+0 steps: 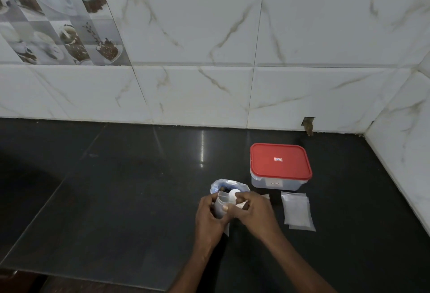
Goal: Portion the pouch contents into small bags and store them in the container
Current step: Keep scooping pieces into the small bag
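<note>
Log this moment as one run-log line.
left hand: holds small bag | right hand: white scoop at bag mouth | pouch: open | container: lid on | spare bags: stacked

Two hands [210,213], one pouch [221,185], one container [279,167], several small bags [297,211].

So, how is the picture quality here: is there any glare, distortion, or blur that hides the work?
Head view: a bright vertical glare streak lies on the dark countertop; the wide lens bends the wall tile lines; the light is dim and even. The hands, left and right, look a little soft and cover most of the small bag; the red lid is clear.
</note>
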